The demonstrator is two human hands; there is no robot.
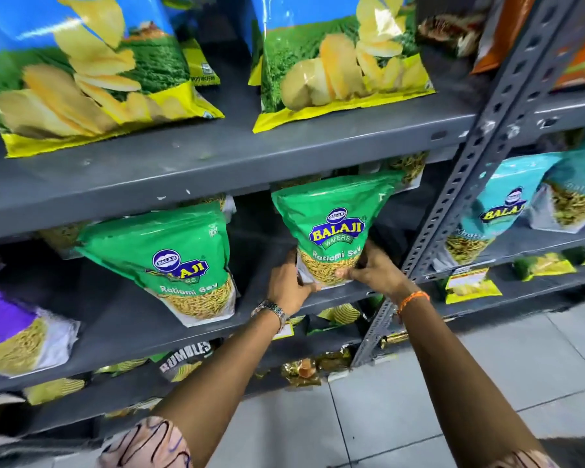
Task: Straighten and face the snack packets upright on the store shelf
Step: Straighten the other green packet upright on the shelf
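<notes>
While both hands clasp its lower corners, the green Ratlami Sev packet (333,228) stands upright at the front of the middle shelf (122,315). Left hand (289,285) grips the bottom-left edge, right hand (374,270) the bottom-right, with most fingers hidden behind the pouch. A second green packet (169,261) leans just left; its logo is blurred.

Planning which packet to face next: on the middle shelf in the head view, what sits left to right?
Purple packet → tilted green Ratlami Sev packet → left hand → green Ratlami Sev packet held in both hands → right hand → grey upright post → teal packets.
</notes>
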